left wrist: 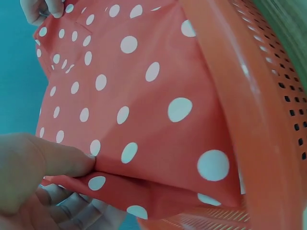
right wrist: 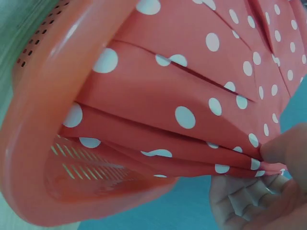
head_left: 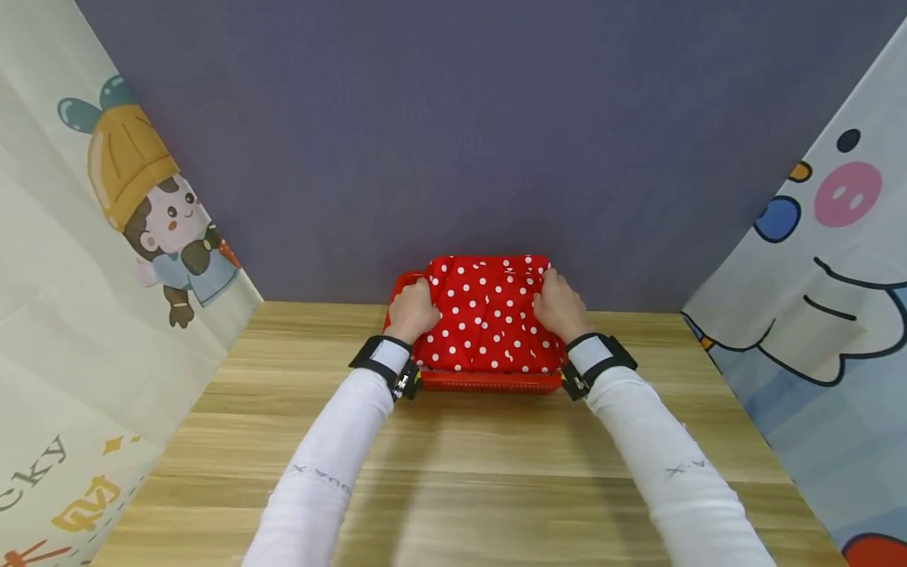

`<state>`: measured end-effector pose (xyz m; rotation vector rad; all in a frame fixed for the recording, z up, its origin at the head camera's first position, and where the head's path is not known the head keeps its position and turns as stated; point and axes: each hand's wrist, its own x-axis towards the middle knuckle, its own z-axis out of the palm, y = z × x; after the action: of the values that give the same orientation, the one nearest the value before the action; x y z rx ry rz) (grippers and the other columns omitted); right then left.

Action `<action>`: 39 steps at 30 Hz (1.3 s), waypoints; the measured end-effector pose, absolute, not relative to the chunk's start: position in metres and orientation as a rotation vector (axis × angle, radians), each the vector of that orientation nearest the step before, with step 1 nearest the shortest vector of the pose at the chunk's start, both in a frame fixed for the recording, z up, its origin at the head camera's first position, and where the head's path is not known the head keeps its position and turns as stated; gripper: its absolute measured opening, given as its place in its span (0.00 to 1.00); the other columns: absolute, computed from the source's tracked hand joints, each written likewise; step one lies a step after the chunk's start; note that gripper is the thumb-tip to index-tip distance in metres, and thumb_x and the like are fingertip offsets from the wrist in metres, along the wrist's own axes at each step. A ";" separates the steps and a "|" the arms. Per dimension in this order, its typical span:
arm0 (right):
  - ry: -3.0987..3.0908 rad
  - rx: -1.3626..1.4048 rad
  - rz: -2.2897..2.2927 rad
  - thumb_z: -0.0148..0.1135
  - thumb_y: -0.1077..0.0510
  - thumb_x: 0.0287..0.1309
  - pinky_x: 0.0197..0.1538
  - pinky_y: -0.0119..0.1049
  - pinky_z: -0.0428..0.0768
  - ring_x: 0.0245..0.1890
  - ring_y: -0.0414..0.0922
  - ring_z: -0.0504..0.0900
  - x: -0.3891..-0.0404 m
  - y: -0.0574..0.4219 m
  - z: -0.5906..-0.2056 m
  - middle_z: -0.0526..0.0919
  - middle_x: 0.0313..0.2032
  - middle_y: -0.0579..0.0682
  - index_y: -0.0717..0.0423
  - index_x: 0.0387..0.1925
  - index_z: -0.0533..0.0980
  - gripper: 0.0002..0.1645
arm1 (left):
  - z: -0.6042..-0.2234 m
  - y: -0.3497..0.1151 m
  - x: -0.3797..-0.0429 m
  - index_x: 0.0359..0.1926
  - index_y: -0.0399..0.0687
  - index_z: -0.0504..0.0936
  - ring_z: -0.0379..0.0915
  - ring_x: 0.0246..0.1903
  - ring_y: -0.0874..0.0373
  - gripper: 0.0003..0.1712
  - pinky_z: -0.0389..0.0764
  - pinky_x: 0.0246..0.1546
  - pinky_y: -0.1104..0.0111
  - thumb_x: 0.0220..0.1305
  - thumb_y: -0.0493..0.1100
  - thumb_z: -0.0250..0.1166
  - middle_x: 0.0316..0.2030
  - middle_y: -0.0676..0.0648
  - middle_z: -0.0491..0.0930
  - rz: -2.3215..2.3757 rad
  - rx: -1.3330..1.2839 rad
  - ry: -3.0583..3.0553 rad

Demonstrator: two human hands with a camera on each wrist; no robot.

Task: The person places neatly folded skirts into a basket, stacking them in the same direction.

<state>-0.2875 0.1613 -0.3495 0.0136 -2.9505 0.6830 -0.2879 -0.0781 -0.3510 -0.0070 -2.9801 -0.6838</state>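
A red cloth with white polka dots (head_left: 489, 315) is stretched between my two hands, over a red plastic basket (head_left: 489, 383). With thumb and curled fingers my left hand (head_left: 414, 311) pinches the cloth's left edge, as the left wrist view shows with the left hand (left wrist: 43, 177). On the opposite side, the right hand (head_left: 561, 305) pinches the gathered right edge; folds run from the right hand (right wrist: 268, 177) across the cloth (right wrist: 184, 117) in the right wrist view. The near part of the cloth lies inside the basket's rim (right wrist: 53, 72). What is under the cloth is hidden.
The basket stands on a wood-grain table (head_left: 496, 472) near its far edge. Behind it rises a dark grey-blue panel (head_left: 460, 134). Printed curtains with cartoon figures hang at the left (head_left: 71, 276) and right (head_left: 815, 315).
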 end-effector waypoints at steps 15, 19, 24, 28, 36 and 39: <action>-3.060 -0.105 0.689 0.52 0.57 0.61 0.44 0.50 0.78 0.40 0.58 0.79 -0.301 0.156 -0.364 0.77 0.42 0.64 0.64 0.61 0.54 0.31 | -0.368 -0.076 -0.301 0.47 0.39 0.71 0.77 0.36 0.47 0.22 0.79 0.35 0.58 0.52 0.42 0.66 0.38 0.39 0.78 -0.668 0.084 -3.065; -3.064 -0.131 0.692 0.51 0.57 0.61 0.45 0.51 0.77 0.41 0.59 0.78 -0.303 0.154 -0.366 0.77 0.40 0.64 0.64 0.60 0.54 0.30 | -0.371 -0.075 -0.305 0.46 0.39 0.73 0.77 0.36 0.47 0.20 0.79 0.36 0.57 0.53 0.42 0.65 0.39 0.39 0.79 -0.663 0.082 -3.077; -3.090 -0.160 0.663 0.51 0.57 0.61 0.46 0.51 0.76 0.41 0.59 0.78 -0.305 0.153 -0.368 0.77 0.41 0.65 0.64 0.59 0.55 0.29 | -0.370 -0.072 -0.309 0.46 0.40 0.75 0.76 0.36 0.47 0.18 0.79 0.37 0.57 0.54 0.41 0.64 0.39 0.40 0.79 -0.674 0.091 -3.108; -3.122 -0.140 0.683 0.50 0.57 0.61 0.44 0.48 0.77 0.38 0.57 0.78 -0.304 0.152 -0.370 0.77 0.39 0.64 0.64 0.60 0.54 0.29 | -0.369 -0.072 -0.311 0.47 0.40 0.76 0.76 0.36 0.48 0.18 0.79 0.38 0.58 0.55 0.41 0.64 0.39 0.40 0.79 -0.651 0.080 -3.151; -3.263 -0.090 0.755 0.50 0.56 0.62 0.49 0.45 0.76 0.40 0.54 0.75 -0.302 0.151 -0.375 0.75 0.46 0.65 0.64 0.65 0.49 0.35 | -0.374 -0.075 -0.315 0.49 0.41 0.76 0.75 0.41 0.46 0.20 0.77 0.41 0.56 0.54 0.41 0.63 0.44 0.40 0.79 -0.561 0.051 -3.232; -3.292 -0.089 0.720 0.50 0.54 0.63 0.54 0.48 0.73 0.45 0.56 0.74 -0.302 0.150 -0.378 0.72 0.53 0.66 0.64 0.67 0.48 0.38 | -0.376 -0.075 -0.316 0.49 0.42 0.77 0.75 0.39 0.47 0.20 0.78 0.40 0.56 0.54 0.41 0.63 0.43 0.40 0.79 -0.562 0.055 -3.236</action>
<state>-0.3020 0.1503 -0.3783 -0.0895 -3.2924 0.7201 -0.3162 -0.0746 -0.3757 0.0549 -3.2358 -0.5618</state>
